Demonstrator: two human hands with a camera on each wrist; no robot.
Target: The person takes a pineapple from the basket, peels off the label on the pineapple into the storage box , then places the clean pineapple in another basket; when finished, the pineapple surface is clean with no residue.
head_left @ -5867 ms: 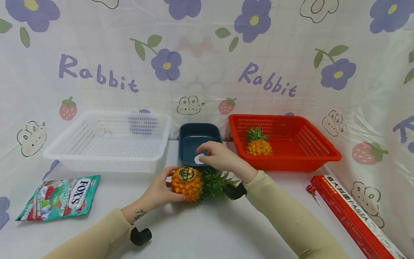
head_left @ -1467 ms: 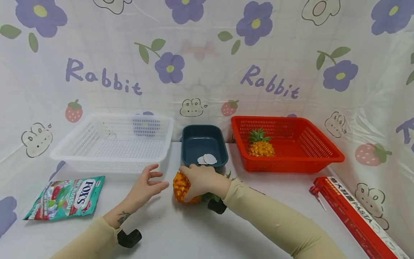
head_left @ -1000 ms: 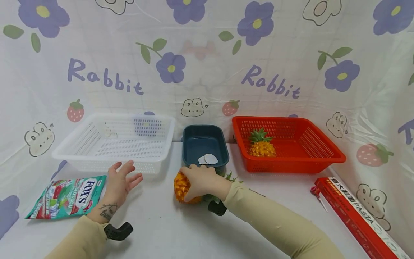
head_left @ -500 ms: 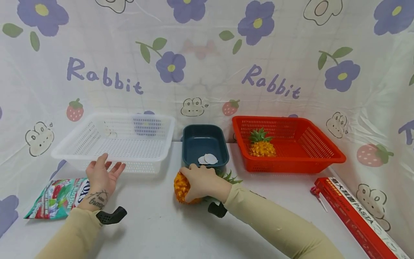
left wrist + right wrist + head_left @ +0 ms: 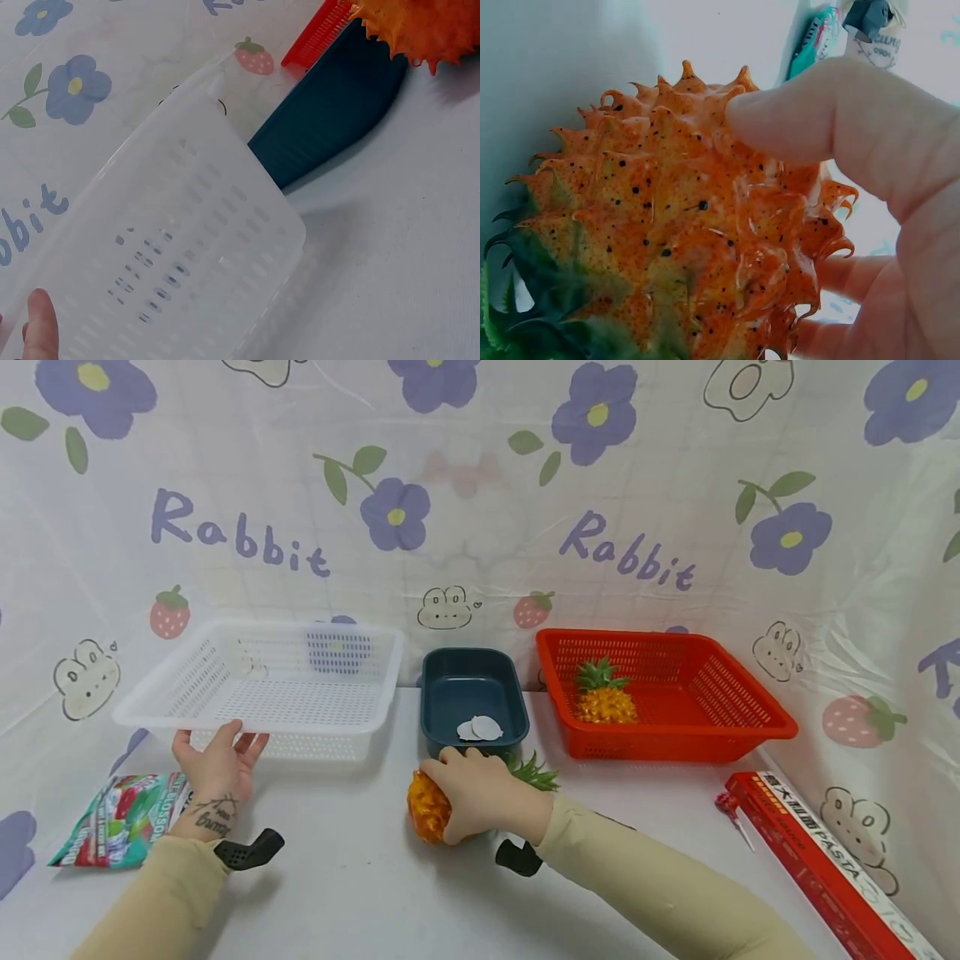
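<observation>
My right hand (image 5: 483,793) grips an orange pineapple (image 5: 429,810) from above, and its green crown sticks out to the right behind the hand. In the right wrist view, the thumb presses on the spiky body (image 5: 667,210) and other fingers reach around the far side. My left hand (image 5: 217,772) is palm up at the front rim of a white perforated basket (image 5: 330,727), fingertips right at the rim. Behind it lies a teal Fox's candy bag (image 5: 120,818), partly covered by the wrist. The left wrist view shows one fingertip before the basket wall (image 5: 150,262).
A dark blue tub (image 5: 472,689) with white round pieces (image 5: 486,727) stands behind the pineapple. At right, a red basket (image 5: 675,743) holds a smaller pineapple (image 5: 606,705). A long red pasta box (image 5: 825,860) and a lollipop (image 5: 725,804) lie at the right edge.
My left hand let go of the pineapple and moved left to the white basket's rim. The right hand went from the tub to the pineapple. A second white piece shows in the tub.
</observation>
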